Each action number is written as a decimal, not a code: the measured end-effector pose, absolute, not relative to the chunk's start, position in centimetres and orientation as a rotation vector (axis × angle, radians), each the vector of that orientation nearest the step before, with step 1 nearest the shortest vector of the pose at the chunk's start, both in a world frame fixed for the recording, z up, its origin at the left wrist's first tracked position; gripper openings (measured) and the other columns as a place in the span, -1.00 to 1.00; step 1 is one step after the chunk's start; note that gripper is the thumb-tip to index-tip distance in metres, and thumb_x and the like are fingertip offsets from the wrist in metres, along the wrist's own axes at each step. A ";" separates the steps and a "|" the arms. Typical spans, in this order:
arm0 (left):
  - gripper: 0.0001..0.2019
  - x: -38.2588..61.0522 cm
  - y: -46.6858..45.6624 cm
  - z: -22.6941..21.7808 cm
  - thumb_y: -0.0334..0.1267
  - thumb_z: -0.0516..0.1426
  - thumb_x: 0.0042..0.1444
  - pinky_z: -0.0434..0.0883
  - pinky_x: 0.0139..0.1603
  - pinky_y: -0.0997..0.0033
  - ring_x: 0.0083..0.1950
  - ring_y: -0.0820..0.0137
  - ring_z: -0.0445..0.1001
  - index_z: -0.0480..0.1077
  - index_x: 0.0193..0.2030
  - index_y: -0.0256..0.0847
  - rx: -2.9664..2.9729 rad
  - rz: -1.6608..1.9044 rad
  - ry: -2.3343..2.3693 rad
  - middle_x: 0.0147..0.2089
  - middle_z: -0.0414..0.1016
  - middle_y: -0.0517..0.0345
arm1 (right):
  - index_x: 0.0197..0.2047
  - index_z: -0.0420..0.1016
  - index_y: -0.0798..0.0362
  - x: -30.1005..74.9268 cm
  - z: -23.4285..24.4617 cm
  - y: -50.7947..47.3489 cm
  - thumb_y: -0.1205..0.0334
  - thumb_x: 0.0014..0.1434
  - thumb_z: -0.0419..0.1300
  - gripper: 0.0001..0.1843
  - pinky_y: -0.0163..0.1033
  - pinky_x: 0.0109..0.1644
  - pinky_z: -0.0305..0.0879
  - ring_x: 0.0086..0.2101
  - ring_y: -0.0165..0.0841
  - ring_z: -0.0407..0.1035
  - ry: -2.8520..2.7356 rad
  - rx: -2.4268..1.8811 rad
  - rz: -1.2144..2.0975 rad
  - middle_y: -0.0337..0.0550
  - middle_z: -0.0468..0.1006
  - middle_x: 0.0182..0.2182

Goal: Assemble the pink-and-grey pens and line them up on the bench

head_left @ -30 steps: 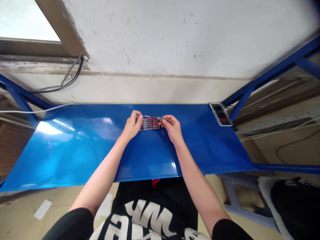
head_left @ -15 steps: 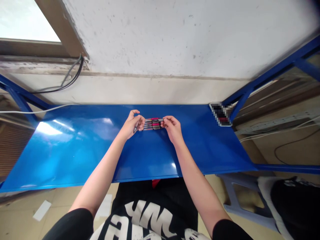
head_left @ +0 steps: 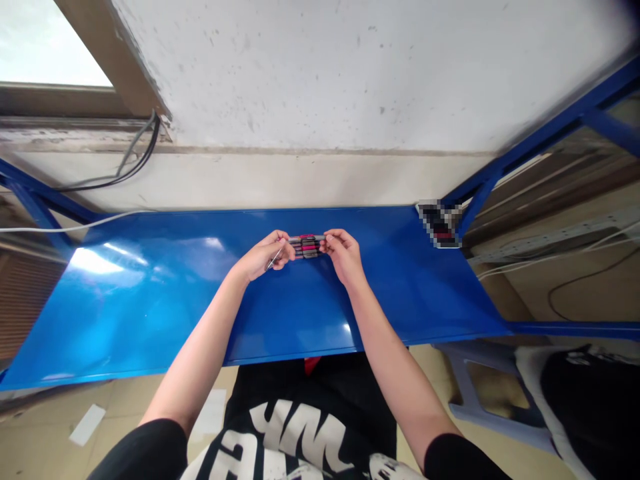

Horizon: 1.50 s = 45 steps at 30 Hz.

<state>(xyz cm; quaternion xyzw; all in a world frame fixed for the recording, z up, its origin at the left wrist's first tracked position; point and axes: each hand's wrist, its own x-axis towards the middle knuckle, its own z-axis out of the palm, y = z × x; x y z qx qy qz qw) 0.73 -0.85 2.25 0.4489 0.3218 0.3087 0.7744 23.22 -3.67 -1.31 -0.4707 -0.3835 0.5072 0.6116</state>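
Note:
Several pens (head_left: 307, 247) with dark and pink parts lie side by side in a flat row above the blue table (head_left: 300, 307). My left hand (head_left: 267, 256) is closed around their left ends, and a thin silver-and-dark stick (head_left: 273, 259), perhaps another pen, pokes out between its thumb and fingers. At the opposite ends, my right hand (head_left: 342, 252) pinches the pens between thumb and fingertips. The fingers hide both tips of the row. Whether the pens touch the table top I cannot tell.
A blurred-out dark object (head_left: 440, 224) stands at the table's back right corner. A white cable (head_left: 75, 225) crosses the back left. The wall (head_left: 310, 180) rises behind the table, with blue frame bars (head_left: 480, 190) at the sides. A grey stool (head_left: 495, 393) stands at lower right.
My left hand has moved slightly right and its raised index finger has curled down onto the pens. The right hand stays almost in place.

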 end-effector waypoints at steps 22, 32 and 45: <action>-0.69 0.4 -0.4 1.5 -0.05 0.30 0.18 0.12 -0.59 0.57 -0.55 0.58 0.23 0.32 -0.21 -0.20 1.104 0.660 0.819 -0.36 0.47 0.16 | -0.22 0.54 -0.07 23.3 -1.8 -3.6 -0.05 0.12 0.38 -0.73 -0.18 -0.24 0.45 -0.44 -0.35 0.46 -1.004 -1.150 1.073 -0.27 0.56 -0.45; -0.74 -0.3 0.1 1.6 -0.10 0.29 0.14 0.25 -0.55 0.52 -0.51 0.52 0.35 0.56 -0.19 -0.29 1.301 0.664 0.936 -0.31 0.60 -0.01 | -0.21 0.61 -0.09 23.0 -1.1 -4.1 -0.01 0.09 0.42 -0.75 -0.06 -0.15 0.54 -0.38 -0.27 0.54 -1.071 -1.110 1.057 -0.23 0.63 -0.41; -0.71 -0.6 0.3 1.1 -0.19 0.31 0.09 0.33 -0.49 0.48 -0.47 0.46 0.43 0.64 -0.09 -0.30 1.359 0.599 0.932 -0.31 0.65 -0.05 | -0.22 0.63 -0.07 22.4 -0.9 -4.3 -0.01 0.04 0.48 -0.71 -0.04 -0.14 0.60 -0.33 -0.25 0.59 -1.106 -1.065 1.155 -0.18 0.69 -0.32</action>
